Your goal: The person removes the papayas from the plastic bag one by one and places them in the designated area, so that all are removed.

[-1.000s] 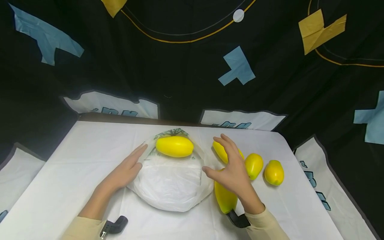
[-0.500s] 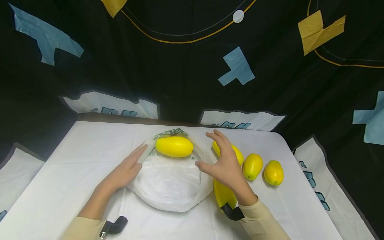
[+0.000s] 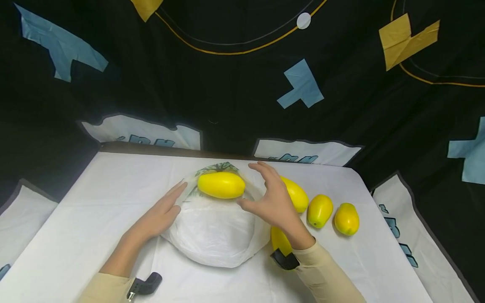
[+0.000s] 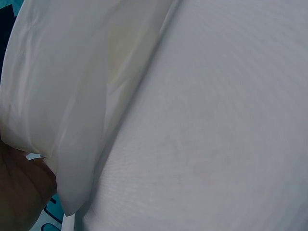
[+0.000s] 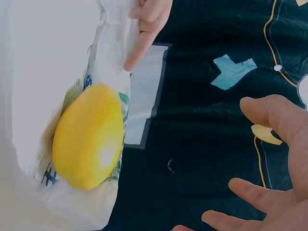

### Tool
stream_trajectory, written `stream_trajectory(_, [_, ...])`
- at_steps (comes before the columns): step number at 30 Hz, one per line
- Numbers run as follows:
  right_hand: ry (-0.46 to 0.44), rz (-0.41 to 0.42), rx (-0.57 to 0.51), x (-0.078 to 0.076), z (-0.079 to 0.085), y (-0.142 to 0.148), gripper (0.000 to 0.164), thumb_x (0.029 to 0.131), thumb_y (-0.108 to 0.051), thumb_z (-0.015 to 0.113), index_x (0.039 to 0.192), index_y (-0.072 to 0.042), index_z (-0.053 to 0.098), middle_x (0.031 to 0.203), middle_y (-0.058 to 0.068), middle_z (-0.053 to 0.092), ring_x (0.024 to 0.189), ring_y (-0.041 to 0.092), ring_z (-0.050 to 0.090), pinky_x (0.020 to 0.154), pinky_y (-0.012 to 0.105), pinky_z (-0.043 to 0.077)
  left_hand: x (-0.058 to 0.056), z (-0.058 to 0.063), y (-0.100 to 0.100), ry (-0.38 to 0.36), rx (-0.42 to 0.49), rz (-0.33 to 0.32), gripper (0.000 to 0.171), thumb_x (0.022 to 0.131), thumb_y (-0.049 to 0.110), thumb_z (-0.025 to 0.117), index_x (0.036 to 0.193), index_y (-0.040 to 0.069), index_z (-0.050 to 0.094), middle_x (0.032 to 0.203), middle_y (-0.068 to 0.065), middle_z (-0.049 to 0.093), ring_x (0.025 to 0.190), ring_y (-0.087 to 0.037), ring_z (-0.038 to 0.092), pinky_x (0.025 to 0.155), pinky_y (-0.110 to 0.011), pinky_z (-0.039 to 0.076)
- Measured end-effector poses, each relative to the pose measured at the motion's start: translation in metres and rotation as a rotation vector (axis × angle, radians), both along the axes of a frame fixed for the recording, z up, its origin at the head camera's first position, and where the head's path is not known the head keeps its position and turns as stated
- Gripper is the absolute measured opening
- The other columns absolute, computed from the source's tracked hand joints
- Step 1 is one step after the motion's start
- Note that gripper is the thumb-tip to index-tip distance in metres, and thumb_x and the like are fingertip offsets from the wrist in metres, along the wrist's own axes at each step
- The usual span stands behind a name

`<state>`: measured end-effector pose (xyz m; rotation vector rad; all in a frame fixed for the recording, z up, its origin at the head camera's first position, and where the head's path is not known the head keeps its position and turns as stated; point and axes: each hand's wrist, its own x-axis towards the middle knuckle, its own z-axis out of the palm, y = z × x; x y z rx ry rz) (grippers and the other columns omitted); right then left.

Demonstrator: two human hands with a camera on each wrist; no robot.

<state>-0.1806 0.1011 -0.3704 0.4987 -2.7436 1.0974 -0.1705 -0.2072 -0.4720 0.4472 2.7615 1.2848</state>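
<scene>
A white plastic bag (image 3: pixel 217 237) with green print lies on the table, with a yellow, oblong, smooth-skinned fruit (image 3: pixel 221 185) showing at its opening. My left hand (image 3: pixel 161 214) rests along the bag's left side, its fingers straight. My right hand (image 3: pixel 274 204) is over the bag's right edge, thumb and fingers spread apart with nothing between them. The fruit (image 5: pixel 89 137) sits within the bag's mouth in the right wrist view, apart from my right hand (image 5: pixel 284 122). The left wrist view is mostly filled by the bag (image 4: pixel 72 91) and white cloth.
Right of the bag lie more yellow fruits: a long one (image 3: pixel 297 195) partly behind my right hand, two rounder ones (image 3: pixel 320 211) (image 3: pixel 346 219), and another (image 3: pixel 279 240) partly hidden by the wrist. A black printed cloth (image 3: pixel 212 92) hangs behind the white table (image 3: pixel 113 189).
My right hand has moved left, from over the loose fruits to the bag's right edge, near the fruit at the opening. The left hand and the bag look unchanged.
</scene>
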Motion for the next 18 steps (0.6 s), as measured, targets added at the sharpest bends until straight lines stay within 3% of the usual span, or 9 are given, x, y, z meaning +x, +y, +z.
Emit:
stream_trajectory(5, [0.002, 0.023, 0.007, -0.006, 0.001, -0.008, 0.078, 0.069, -0.033, 0.082, 0.139, -0.027, 0.05, 0.151, -0.004, 0.037, 0.136, 0.018, 0.037, 0.1, 0.046, 0.047, 0.0, -0.001, -0.001, 0.003, -0.006, 0.002, 0.06, 0.098, 0.003, 0.036, 0.156, 0.007, 0.021, 0.162, -0.014, 0.012, 0.146, -0.038, 0.011, 0.117, -0.057, 0.012])
stream_trajectory(12, [-0.027, 0.029, 0.041, -0.013, 0.0, -0.017, 0.076, 0.068, -0.035, 0.083, 0.137, -0.027, 0.052, 0.15, -0.003, 0.039, 0.137, 0.021, 0.036, 0.103, 0.056, 0.041, -0.002, -0.004, -0.001, -0.003, -0.014, 0.005, 0.06, 0.098, 0.004, 0.037, 0.156, 0.009, 0.02, 0.162, -0.013, 0.012, 0.147, -0.036, 0.011, 0.117, -0.056, 0.012])
stream_trajectory(18, [-0.044, 0.048, 0.065, -0.019, -0.001, -0.025, 0.077, 0.068, -0.038, 0.083, 0.137, -0.025, 0.053, 0.149, -0.004, 0.041, 0.136, 0.021, 0.035, 0.105, 0.056, 0.038, -0.002, -0.003, -0.001, 0.006, -0.023, 0.004, 0.061, 0.098, 0.004, 0.037, 0.156, 0.008, 0.02, 0.162, -0.013, 0.012, 0.147, -0.037, 0.011, 0.117, -0.056, 0.012])
